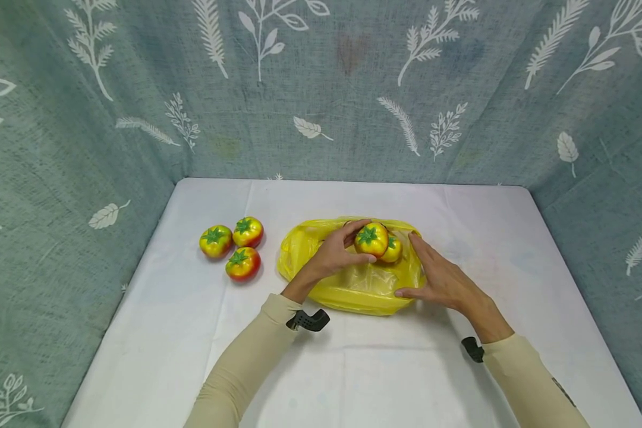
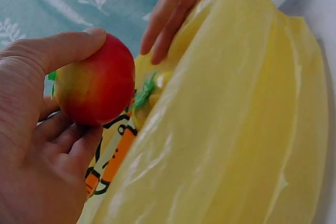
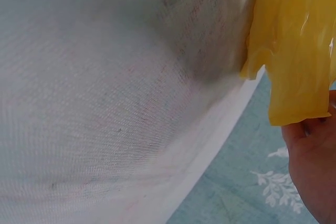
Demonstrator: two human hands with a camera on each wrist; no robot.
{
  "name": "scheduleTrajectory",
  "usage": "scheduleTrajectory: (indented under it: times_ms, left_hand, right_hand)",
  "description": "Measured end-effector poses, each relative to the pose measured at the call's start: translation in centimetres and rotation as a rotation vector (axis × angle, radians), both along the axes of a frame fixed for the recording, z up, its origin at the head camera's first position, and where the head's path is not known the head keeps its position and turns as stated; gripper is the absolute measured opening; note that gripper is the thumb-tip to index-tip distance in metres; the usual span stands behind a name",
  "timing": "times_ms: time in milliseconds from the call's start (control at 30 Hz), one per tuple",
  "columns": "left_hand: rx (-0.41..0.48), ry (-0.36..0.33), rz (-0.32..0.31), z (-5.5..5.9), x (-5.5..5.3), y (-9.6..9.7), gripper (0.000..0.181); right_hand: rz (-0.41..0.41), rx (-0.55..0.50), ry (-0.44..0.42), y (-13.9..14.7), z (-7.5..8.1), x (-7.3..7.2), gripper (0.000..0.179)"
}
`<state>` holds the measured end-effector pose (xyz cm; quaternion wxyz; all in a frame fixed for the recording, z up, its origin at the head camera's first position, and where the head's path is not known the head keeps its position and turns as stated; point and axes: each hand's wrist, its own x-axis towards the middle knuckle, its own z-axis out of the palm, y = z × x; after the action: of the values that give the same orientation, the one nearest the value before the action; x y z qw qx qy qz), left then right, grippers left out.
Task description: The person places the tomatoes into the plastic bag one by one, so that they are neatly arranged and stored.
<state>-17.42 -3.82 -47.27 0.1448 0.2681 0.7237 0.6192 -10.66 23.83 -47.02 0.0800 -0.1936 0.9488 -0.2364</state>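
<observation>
My left hand (image 1: 334,252) grips a yellow-and-red tomato (image 1: 371,239) with a green star-shaped top, thumb and fingers around its sides. In the left wrist view this tomato (image 2: 100,80) shows its red underside beside the bag's rim. A yellow plastic bag (image 1: 326,291) lies with its mouth spread wide beneath that hand. Inside it sits another tomato (image 1: 393,249), partly covered by the held one. At the bag's right rim my right hand (image 1: 449,282) spreads thumb and straight fingers against the plastic. The right wrist view shows the bag's edge (image 3: 299,98) hanging over those fingers.
Three more tomatoes stand grouped left of the bag: a left one (image 1: 216,241), a rear one (image 1: 248,232) and a front one (image 1: 243,264). A white cloth (image 1: 278,380) covers the table. Green leaf-patterned curtains (image 1: 321,119) enclose the back and sides.
</observation>
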Motion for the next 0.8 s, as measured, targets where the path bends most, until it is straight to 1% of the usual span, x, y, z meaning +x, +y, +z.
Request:
scheduleTrajectory:
  times_ms: [133,300,533,700,800]
  left_hand:
    - [-0.022,0.027,-0.033,-0.1,0.3,0.3,0.076]
    - [-0.070,0.033,-0.052,-0.2,0.8,0.5,0.078]
    - [-0.106,0.041,-0.055,-0.2,1.2,0.8,0.078]
    - [-0.125,0.055,-0.062,-0.5,1.4,1.1,0.077]
    - [-0.138,0.050,-0.060,-0.8,1.7,1.1,0.078]
  right_hand:
    - [0.003,-0.004,0.003,0.0,-0.1,0.0,0.128]
    - [0.004,-0.008,0.002,0.1,-0.1,-0.1,0.128]
    - [0.006,-0.013,0.000,0.1,-0.1,0.0,0.126]
    - [0.005,-0.016,0.004,0.0,0.0,0.1,0.126]
    - [0.005,-0.016,0.005,0.0,-0.1,0.1,0.126]
